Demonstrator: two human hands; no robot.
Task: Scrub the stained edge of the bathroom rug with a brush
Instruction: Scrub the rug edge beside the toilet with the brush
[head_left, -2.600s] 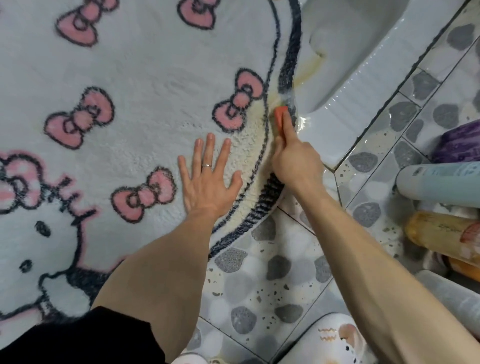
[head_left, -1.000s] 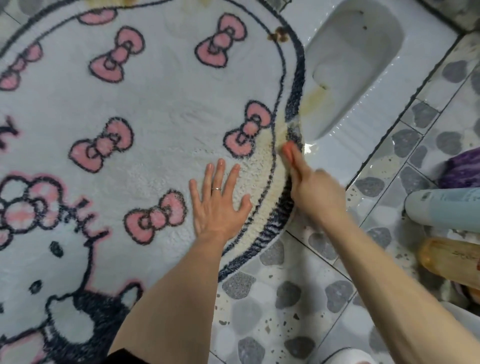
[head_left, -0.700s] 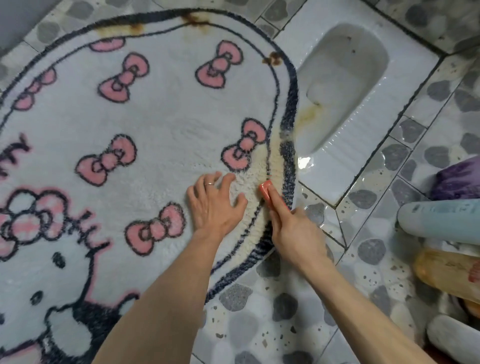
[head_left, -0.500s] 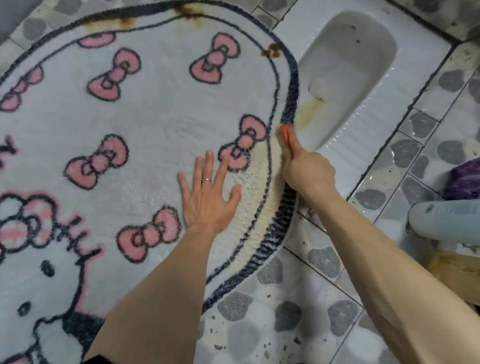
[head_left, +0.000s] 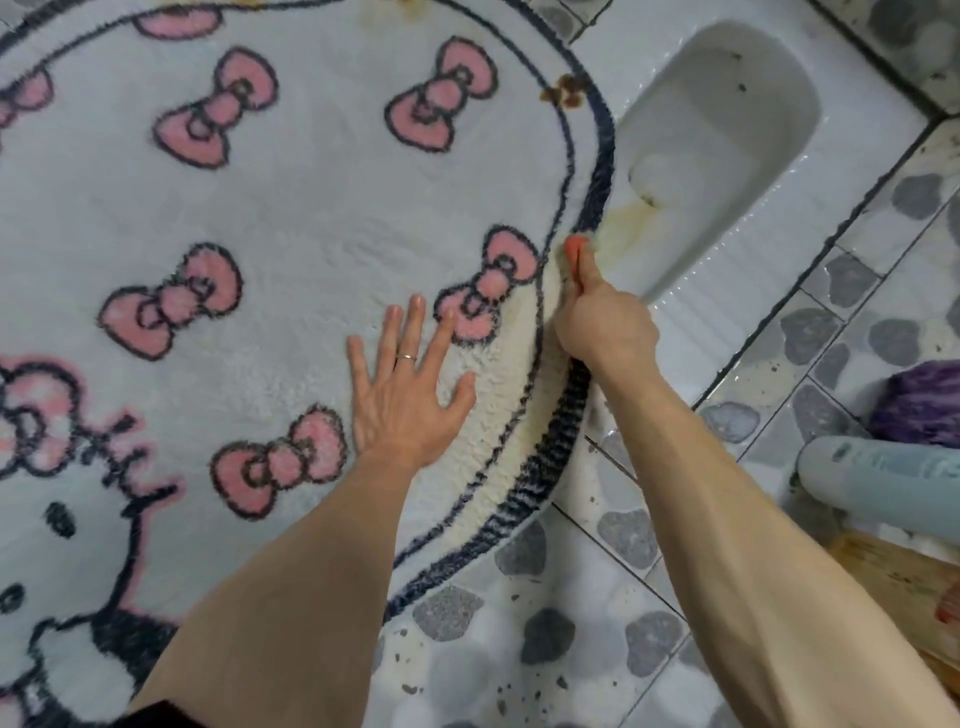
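White fluffy bathroom rug (head_left: 322, 208) with pink bows lies on the tiled floor (head_left: 519, 675). The grip of the right hand (head_left: 605, 325) clasps an orange brush (head_left: 573, 250) against its yellowed edge (head_left: 540, 332). The left hand (head_left: 405, 389) lies flat on the rug, grip open.

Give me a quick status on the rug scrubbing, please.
Left hand flat on rug, open. Right hand grips orange brush at stained edge. Rug edge overlaps squat toilet.

Pebble-tiled floor (head_left: 545, 670); on it rug (head_left: 291, 208), pale bottle (head_left: 883, 480)
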